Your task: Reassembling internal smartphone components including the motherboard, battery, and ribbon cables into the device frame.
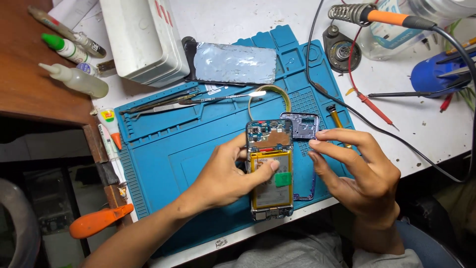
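An opened smartphone [270,171] with its back removed shows a yellow battery and circuit board, held above a blue work mat [198,144]. My left hand [223,176] grips the phone from the left, thumb across the battery. My right hand [357,166] holds a thin purple frame piece [301,126] just right of the phone, fingertips pinching its edge. A flat yellow flex cable [270,92] loops from the phone's top.
A silver phone back panel [234,63] lies at the mat's far edge, tweezers and picks [173,102] beside it. A soldering iron [382,16], black cables, red probe, glue bottles [74,77], a white box [144,37] and orange-handled tool [96,221] surround the mat.
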